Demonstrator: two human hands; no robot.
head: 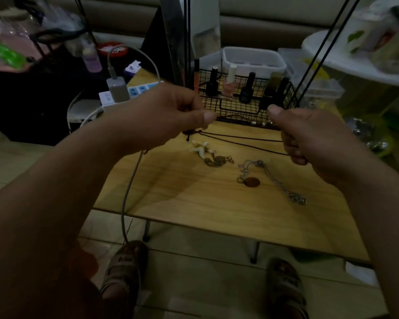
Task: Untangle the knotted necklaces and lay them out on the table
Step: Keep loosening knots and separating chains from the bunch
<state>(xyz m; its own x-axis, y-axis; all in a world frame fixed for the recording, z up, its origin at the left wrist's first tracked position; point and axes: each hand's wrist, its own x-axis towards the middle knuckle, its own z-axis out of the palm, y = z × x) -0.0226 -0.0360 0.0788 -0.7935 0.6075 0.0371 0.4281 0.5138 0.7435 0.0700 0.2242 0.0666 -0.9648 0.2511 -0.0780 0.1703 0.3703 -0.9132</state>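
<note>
Both hands pinch the dark cord (pixel 240 136): the left hand (pixel 157 116) grips its knotted end and the right hand (pixel 309 137) the other, stretching two strands taut above the table's (pixel 217 217) far edge. Toward the middle lie a bronze chain (pixel 218 161) and a silver chain (pixel 276 178), apart. The cord looks freed, so next it probably wants lowering flat onto bare wood near the front edge.

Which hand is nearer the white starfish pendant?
Left. The left hand, pinching the dark cord, is just left of the starfish pendant; the right hand grips the cord far to its right.
</note>
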